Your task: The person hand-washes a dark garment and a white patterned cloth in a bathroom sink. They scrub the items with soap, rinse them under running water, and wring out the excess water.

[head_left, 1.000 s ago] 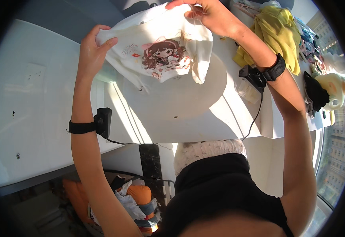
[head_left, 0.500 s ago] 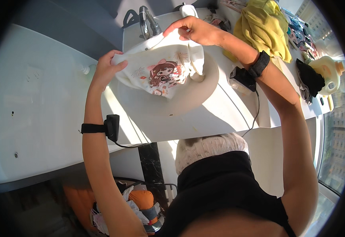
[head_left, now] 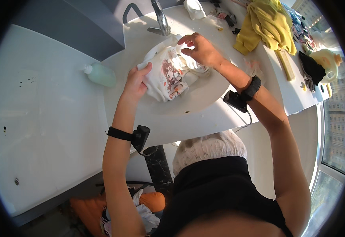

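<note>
A white garment (head_left: 155,83) with a printed cartoon figure lies bunched in the round white sink basin (head_left: 208,98). My left hand (head_left: 136,83) grips its left edge, thumb on top and fingers underneath. Over the garment's far right part, my right hand (head_left: 202,51) is held with thumb and fingers curved apart, and nothing shows between them. Just beyond the cloth stands the chrome faucet (head_left: 161,17).
A pale green pump bottle (head_left: 102,74) lies left of the basin. On the right counter are a yellow garment (head_left: 265,23), a yellowish bar (head_left: 285,66), black cloth (head_left: 311,69) and a cream jug (head_left: 327,65). A white item (head_left: 195,8) sits right of the faucet.
The garment, held stretched by both hands before, has come down crumpled into the basin. My right hand has let go and lowered; my left hand has moved right, keeping its hold.
</note>
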A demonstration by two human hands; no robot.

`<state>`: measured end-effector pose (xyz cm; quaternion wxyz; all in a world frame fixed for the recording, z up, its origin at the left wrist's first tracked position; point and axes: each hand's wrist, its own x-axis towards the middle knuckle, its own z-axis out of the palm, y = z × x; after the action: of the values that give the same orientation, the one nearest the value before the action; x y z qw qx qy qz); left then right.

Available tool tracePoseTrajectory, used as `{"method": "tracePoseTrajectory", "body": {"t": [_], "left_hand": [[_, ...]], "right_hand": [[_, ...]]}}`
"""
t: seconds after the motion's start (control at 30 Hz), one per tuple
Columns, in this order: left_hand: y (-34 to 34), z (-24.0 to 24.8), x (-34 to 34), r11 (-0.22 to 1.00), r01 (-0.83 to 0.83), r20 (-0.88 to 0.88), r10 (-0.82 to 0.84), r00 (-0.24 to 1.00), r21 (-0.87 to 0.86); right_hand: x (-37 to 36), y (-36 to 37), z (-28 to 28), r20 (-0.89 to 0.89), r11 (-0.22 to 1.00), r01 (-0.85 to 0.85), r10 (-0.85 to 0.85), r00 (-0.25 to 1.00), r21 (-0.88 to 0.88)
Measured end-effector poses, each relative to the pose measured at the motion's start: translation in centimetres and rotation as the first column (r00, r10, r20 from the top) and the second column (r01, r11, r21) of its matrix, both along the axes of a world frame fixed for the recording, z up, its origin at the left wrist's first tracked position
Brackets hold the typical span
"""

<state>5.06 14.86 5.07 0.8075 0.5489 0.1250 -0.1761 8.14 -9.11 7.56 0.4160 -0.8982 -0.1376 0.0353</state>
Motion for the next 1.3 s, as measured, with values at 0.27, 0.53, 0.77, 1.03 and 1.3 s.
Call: {"method": "tracePoseTrajectory", "body": {"t": [0.27,0.53,0.77,1.03,1.3], "left_hand": [[-0.4,-3.8,-2.0,0.946,-0.020,-0.180,-0.041,0.983,-0.325],[-1.0,-4.5,-6.3,0.966,0.102,-0.139,-0.138,0.981,-0.239],[-3.6,-3.4,-7.5,0.947,0.308,-0.029,-0.307,0.951,0.093],[-1.5,-3.8,-11.0,0.903,0.338,-0.120,-0.317,0.941,0.265],[-0.6,-3.2,-10.9,0.983,0.097,-0.011,-0.096,0.995,0.159]], "right_hand": [[-3.8,3.6,-6.4,-0.756,0.864,0.316,0.106,0.645,0.391],[-5.6,7.5,-9.7,-0.797,0.665,0.501,0.250,0.550,0.554],[-3.4,5.7,-11.4,-0.912,0.753,0.553,0.155,0.379,0.357],[2.3,2.3,-11.0,-0.555,0.819,0.390,-0.108,0.825,0.420],[-1.1,4.0,-8.9,-0.787,0.991,-0.115,0.123,0.604,0.067]]}}
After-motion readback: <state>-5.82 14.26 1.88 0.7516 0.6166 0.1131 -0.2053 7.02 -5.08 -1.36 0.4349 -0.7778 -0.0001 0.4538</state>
